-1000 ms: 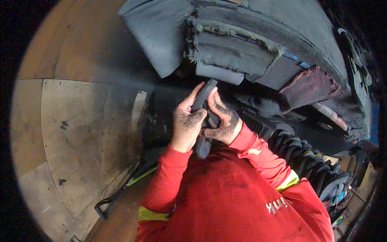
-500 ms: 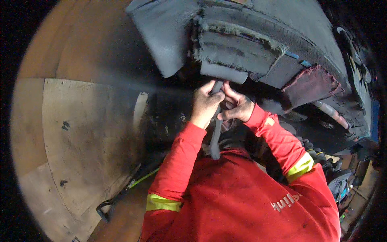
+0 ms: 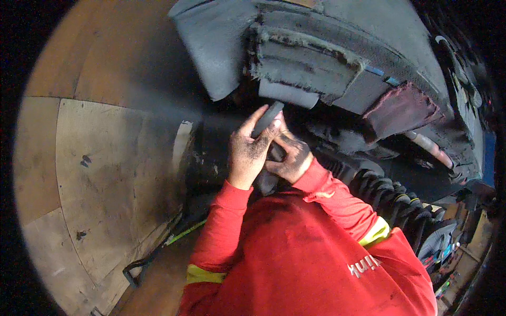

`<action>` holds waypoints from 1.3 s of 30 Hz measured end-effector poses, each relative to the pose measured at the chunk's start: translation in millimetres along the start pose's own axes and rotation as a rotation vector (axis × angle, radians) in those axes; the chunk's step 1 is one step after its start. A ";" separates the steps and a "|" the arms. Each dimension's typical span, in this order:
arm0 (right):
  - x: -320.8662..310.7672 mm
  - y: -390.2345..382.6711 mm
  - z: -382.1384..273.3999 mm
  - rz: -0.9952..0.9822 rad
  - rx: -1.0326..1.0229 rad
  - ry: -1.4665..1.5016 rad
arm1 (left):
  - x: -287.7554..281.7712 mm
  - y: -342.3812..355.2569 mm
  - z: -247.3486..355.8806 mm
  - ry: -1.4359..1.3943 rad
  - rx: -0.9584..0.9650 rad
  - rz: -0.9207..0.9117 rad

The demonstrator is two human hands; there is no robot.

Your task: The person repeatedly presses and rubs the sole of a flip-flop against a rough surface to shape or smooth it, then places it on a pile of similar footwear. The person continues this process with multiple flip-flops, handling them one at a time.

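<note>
A dark grey, flat piece shaped like a shoe sole (image 3: 268, 120) is held tilted between both of my hands, its upper end just below a pale grey roller (image 3: 289, 95). My left hand (image 3: 249, 152) is closed on its left side, with thumb and fingers along it. From the right, my right hand (image 3: 291, 157) grips lower down, its fingers partly hidden behind the left hand and the piece. Grey dust covers both hands. Whether the piece touches the roller I cannot tell.
Frayed grey cloth (image 3: 305, 66) hangs over the roller, with a grey flap (image 3: 216, 58) to the left and a dark red cloth (image 3: 403, 110) to the right. Wooden panels (image 3: 105, 174) line the left. Several dark sole-like pieces (image 3: 390, 192) are piled at the right.
My hands have moved slightly left and down with the piece. It has been turned in the grip, and its long lower end no longer hangs out plainly below the hands.
</note>
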State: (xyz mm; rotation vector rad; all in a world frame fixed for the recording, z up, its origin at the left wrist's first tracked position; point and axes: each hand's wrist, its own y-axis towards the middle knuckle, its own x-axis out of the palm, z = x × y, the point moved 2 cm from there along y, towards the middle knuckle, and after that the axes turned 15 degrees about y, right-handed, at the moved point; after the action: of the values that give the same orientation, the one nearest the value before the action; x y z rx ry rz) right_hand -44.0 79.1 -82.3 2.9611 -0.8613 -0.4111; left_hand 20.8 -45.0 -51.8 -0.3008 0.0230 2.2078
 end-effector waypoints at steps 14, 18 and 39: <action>-14.2 19.1 18.0 -0.136 0.439 0.890 | 14.6 37.4 -3.9 0.398 -0.015 -0.075; -47.3 22.6 37.3 -0.091 0.281 0.132 | 43.1 53.2 -29.9 0.136 -0.064 -0.101; 18.4 -20.6 -25.0 0.051 -0.244 -0.764 | -28.6 -37.5 -24.8 -0.471 -0.054 -0.187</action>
State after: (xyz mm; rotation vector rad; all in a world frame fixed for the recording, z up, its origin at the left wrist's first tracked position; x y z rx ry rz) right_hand -11.8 85.7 -64.8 2.5260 -0.8294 -1.5684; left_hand 72.0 -47.5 -66.1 0.1855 -0.3103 2.0448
